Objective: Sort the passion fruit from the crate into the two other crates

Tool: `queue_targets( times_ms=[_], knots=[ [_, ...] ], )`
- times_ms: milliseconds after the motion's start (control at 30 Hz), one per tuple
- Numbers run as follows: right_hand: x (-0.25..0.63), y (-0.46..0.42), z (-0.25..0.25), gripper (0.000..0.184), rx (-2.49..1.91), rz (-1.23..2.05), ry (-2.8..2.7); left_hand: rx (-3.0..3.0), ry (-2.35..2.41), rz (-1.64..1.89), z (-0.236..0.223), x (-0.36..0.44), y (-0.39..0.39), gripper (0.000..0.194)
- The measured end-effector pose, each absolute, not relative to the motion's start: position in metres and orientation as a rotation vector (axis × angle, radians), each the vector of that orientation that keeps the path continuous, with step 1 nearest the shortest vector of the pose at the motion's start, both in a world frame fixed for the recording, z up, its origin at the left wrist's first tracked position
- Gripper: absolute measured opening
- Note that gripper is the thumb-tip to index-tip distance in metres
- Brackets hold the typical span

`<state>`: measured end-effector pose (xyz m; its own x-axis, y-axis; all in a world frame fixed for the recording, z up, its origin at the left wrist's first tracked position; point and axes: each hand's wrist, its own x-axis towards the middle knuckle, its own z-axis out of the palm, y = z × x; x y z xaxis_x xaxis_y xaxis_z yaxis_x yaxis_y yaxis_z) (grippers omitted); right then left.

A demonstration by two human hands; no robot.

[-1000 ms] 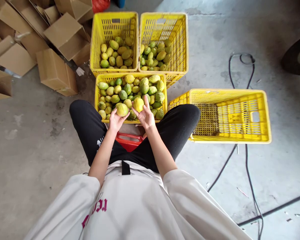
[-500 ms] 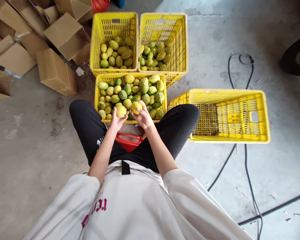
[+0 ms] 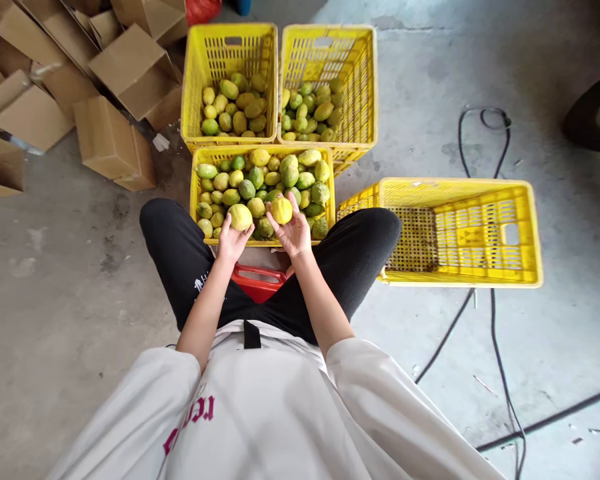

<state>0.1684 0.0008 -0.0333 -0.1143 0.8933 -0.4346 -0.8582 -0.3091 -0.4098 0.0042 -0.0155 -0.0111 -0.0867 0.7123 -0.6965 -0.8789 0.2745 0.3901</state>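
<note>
My left hand (image 3: 233,244) holds a yellow lemon (image 3: 241,217) in its fingertips. Another yellow lemon (image 3: 281,209) rests in my right hand (image 3: 297,235), which is turned palm up with its fingers around the fruit. Both hands are side by side over the near edge of a yellow crate (image 3: 333,200) between my knees. That crate is filled with green and yellow lemons (image 3: 290,175), some of them hidden behind my hands.
Behind it stand two more yellow crates, the left (image 3: 193,87) and the right (image 3: 367,93), both partly filled with lemons. A yellow crate (image 3: 485,273) lies tipped by my right knee. Cardboard boxes (image 3: 111,143), a black cable (image 3: 500,360) and a wheel (image 3: 597,117) are around.
My right hand has turned more palm up and shifted slightly right, showing more of its lemon. The lemon in my left hand has turned and risen slightly.
</note>
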Motion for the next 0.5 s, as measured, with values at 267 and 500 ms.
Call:
queue_targets(
  times_ms=[267, 500],
  knots=[
    [0.1610, 0.0002, -0.0343, 0.034, -0.811, 1.792, -0.171, -0.223, 1.065, 1.314, -0.0203, 0.0013, -0.0178, 0.013],
    [0.1651, -0.0012, -0.0418, 0.040, -0.789, 1.802, -0.128, -0.184, 1.045, 1.217, -0.0162, 0.0008, -0.0174, 0.023]
  ],
)
